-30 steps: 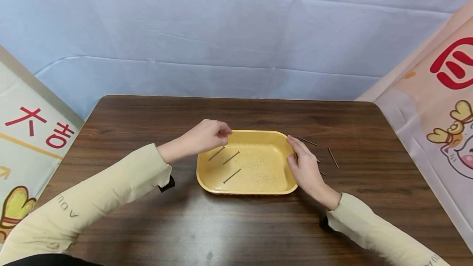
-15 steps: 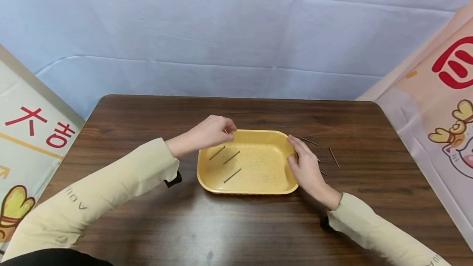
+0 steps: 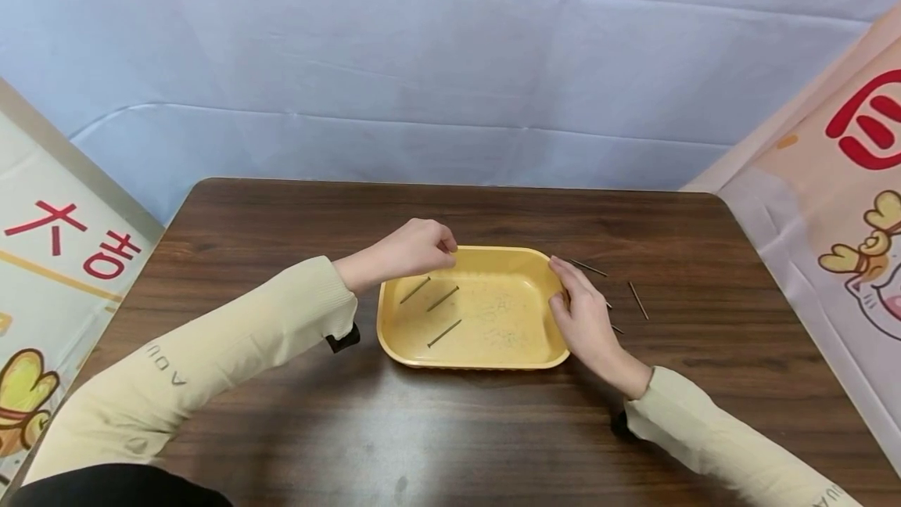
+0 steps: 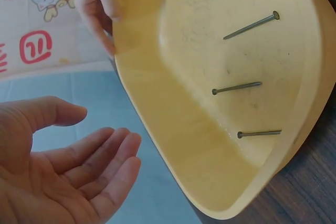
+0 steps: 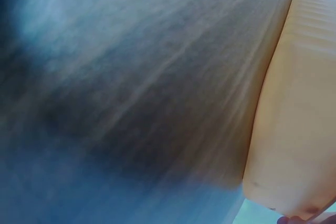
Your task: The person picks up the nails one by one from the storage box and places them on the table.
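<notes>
A yellow plastic tray (image 3: 500,349) stands on the table with three nails lying on its floor, among them a nail (image 4: 252,25) near the right in the left wrist view. Over the tray's far left corner hovers my left hand (image 3: 408,249). Its thumb stands apart from the loosely bent fingers (image 4: 105,166), with nothing between them. My right hand (image 3: 586,323) holds the tray's right side, thumb at the inner edge and fingers along the rim. In the right wrist view the tray's outer wall (image 5: 296,103) shows, with fingertips at the bottom edge.
Several more nails lie on the dark wooden table (image 3: 296,436) right of the tray, such as a nail (image 3: 637,300) farthest out; some are partly hidden by the right hand. A pale blue cloth (image 3: 422,53) hangs behind, with printed banners at both sides.
My left hand has drifted to the right along the far side of the tray. The right hand stays at the tray's right side, and the three nails inside keep their places.
</notes>
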`<state>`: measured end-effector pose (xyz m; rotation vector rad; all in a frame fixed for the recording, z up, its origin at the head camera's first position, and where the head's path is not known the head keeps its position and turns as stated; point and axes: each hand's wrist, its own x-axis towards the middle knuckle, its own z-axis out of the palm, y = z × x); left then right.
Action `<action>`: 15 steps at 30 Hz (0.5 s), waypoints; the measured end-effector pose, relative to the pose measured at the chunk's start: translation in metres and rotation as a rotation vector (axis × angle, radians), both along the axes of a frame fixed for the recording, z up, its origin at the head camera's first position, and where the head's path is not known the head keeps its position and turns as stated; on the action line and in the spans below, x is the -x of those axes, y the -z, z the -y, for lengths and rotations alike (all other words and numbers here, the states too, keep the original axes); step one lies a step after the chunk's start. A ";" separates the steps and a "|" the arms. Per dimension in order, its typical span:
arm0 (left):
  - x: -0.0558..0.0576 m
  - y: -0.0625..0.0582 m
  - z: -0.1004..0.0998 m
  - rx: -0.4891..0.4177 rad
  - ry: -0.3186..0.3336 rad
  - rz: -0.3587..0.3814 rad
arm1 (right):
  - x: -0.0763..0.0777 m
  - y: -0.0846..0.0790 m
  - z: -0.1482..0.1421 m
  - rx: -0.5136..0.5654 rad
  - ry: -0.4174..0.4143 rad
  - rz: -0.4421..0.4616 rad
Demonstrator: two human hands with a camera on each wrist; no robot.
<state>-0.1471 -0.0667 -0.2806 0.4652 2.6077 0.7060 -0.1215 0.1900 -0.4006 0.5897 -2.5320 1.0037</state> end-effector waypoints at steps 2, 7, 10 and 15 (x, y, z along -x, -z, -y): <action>0.002 0.001 0.000 0.007 -0.003 0.001 | 0.000 0.000 0.000 -0.001 0.003 0.003; 0.007 0.004 -0.001 0.014 -0.021 0.027 | 0.001 0.001 0.001 -0.001 0.007 0.007; 0.009 0.006 -0.002 0.001 -0.038 0.068 | 0.001 0.000 0.001 -0.004 0.007 0.010; 0.014 0.010 -0.004 -0.015 -0.052 0.112 | 0.000 0.000 0.001 -0.009 0.010 0.013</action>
